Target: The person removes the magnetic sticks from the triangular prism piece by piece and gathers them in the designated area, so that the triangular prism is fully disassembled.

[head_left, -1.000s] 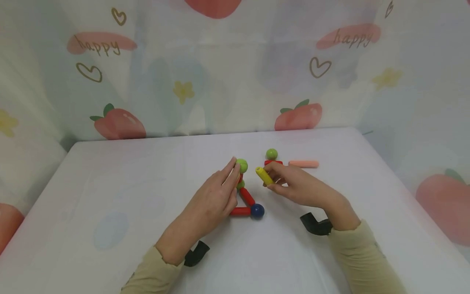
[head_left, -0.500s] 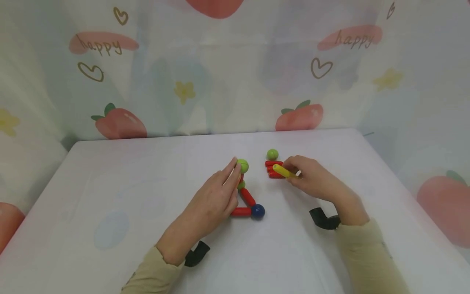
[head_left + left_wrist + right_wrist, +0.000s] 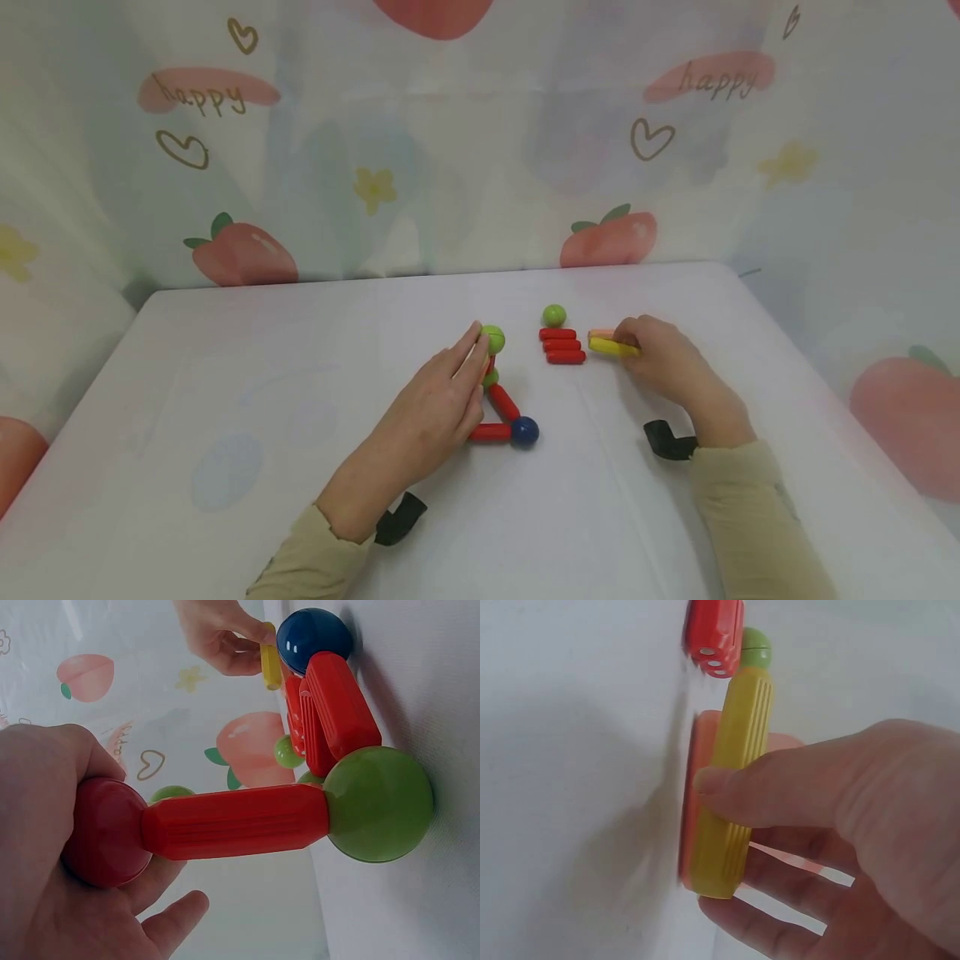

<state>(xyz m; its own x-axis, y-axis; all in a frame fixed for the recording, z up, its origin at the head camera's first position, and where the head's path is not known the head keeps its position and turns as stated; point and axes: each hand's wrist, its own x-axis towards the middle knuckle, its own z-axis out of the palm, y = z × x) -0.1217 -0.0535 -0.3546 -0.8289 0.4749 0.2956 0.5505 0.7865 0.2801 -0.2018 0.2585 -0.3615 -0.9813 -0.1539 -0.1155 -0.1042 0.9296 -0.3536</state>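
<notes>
My left hand (image 3: 431, 408) holds a red ball (image 3: 109, 832), the upper end of a magnetic stick-and-ball frame. From that ball a red stick (image 3: 236, 821) runs down to a green ball (image 3: 381, 804) on the table. More red sticks join this to a dark blue ball (image 3: 525, 432), and another green ball (image 3: 492, 338) shows beyond my left fingertips. My right hand (image 3: 667, 358) pinches a yellow magnetic stick (image 3: 742, 712) between thumb and fingers. The yellow stick lies alongside a salmon-pink stick (image 3: 699, 754), overlapping it in the right wrist view.
Three short red sticks (image 3: 562, 345) lie in a row between the frame and my right hand. A loose green ball (image 3: 554, 315) rests just behind them. White cloth covers the table (image 3: 262, 358), and a printed curtain (image 3: 465, 150) hangs behind its far edge.
My right hand has carried the yellow stick rightward, from beside the frame past the red sticks to the salmon-pink stick. The row of red sticks is now uncovered. My left hand stays put.
</notes>
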